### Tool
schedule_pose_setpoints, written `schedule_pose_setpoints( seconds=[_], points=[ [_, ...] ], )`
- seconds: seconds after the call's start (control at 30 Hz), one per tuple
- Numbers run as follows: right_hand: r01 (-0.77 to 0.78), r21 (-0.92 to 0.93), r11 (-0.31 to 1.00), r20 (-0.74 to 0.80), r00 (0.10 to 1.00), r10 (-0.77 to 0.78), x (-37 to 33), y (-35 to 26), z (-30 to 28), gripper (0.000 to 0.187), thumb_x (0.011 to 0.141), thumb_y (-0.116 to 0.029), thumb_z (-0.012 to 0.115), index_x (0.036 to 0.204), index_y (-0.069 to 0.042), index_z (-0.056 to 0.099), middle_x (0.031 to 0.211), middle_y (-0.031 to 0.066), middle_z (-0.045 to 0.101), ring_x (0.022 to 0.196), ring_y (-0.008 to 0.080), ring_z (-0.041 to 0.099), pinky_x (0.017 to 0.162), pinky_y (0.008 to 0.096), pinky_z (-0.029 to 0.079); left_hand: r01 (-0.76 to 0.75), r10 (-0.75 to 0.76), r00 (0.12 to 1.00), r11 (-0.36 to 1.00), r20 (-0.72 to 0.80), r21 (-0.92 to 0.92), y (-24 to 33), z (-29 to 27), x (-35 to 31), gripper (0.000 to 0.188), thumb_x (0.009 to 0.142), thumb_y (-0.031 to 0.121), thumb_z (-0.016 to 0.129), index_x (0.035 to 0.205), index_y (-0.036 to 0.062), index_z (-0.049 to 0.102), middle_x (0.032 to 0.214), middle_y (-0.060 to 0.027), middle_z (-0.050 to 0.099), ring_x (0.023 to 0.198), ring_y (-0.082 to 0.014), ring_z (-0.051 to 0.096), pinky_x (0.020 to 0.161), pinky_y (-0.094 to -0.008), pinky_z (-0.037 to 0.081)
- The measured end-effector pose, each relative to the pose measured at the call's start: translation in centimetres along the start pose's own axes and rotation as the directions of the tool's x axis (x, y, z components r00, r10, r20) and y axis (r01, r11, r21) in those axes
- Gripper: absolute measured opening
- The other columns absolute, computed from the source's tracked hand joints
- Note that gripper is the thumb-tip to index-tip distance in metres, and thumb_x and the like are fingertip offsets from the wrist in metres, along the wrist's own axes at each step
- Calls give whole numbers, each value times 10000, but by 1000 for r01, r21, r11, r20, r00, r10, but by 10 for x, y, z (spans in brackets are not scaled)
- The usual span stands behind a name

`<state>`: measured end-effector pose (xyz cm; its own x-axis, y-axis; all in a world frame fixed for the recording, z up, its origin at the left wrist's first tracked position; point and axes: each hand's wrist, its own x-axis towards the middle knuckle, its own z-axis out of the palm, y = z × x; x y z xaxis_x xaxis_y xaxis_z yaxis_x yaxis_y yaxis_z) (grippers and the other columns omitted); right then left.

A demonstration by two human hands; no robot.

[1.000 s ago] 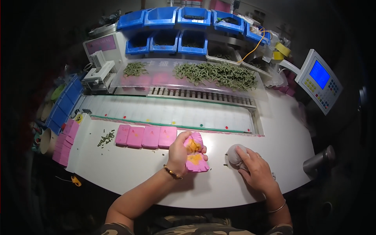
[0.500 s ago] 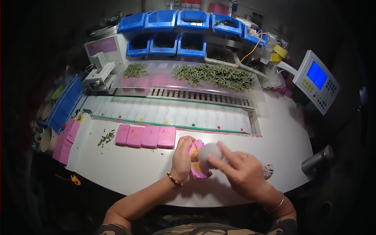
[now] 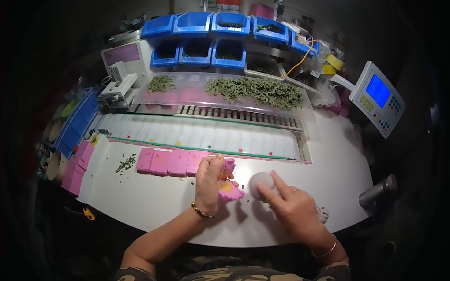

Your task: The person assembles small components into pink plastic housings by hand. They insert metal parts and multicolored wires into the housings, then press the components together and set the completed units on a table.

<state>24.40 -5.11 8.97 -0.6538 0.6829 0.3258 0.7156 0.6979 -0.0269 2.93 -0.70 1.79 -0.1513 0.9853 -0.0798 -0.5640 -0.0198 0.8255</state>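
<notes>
My left hand (image 3: pixel 207 182) is closed around a crumpled pink wrapper (image 3: pixel 230 192) with yellow patches, held just above the white worktop. My right hand (image 3: pixel 296 208) grips a round, pale grey, cup-like thing (image 3: pixel 260 183), with its thumb and fingers against the side. A gap lies between that thing and the wrapper. To the left of my left hand, a row of several flat pink packets (image 3: pixel 173 162) lies side by side. Small dark green bits (image 3: pixel 125 164) are strewn beyond the row's left end.
Behind the packets runs a white slatted conveyor (image 3: pixel 201 136) with coloured dots. Dried green twists (image 3: pixel 255 91) lie on a clear cover. Blue bins (image 3: pixel 192 23) stand at the back. A screen panel (image 3: pixel 378 98) and a metal cylinder (image 3: pixel 378 190) stand right; pink packets (image 3: pixel 77 173) stack left.
My left hand has moved left and slightly up with the wrapper. My right hand and the round thing have drawn apart from it. The conveyor's dots have shifted left.
</notes>
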Motion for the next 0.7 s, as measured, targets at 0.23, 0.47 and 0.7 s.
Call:
schedule_pose_setpoints(
  seconds=[0.23,0.47,0.7],
  points=[
    [-281,-158,947,177,935,307,-11,34,20,617,742,-17,677,1341,-67,537,1310,269,559,914,347,642,749,422,531,302,-272,951,916,147,-265,18,-9,-2,589,955,584,516,1172,37,543,993,-108,612,877,-209,643,612,-362,597],
    [-167,658,734,-16,972,236,33,19,37,487,870,-145,718,1306,0,555,1233,180,600,1023,244,617,743,341,521,207,-187,959,976,212,-74,6,9,-19,450,1015,449,499,1213,46,519,1056,-88,610,918,-190,645,683,-356,597],
    [-165,894,416,-17,916,400,47,-5,52,241,869,-113,726,1077,-8,665,935,64,661,847,130,629,639,244,459,-142,100,962,978,253,155,3,0,-27,307,1026,272,552,1226,40,538,1120,-40,610,1009,-110,591,897,-278,505]
  ],
)
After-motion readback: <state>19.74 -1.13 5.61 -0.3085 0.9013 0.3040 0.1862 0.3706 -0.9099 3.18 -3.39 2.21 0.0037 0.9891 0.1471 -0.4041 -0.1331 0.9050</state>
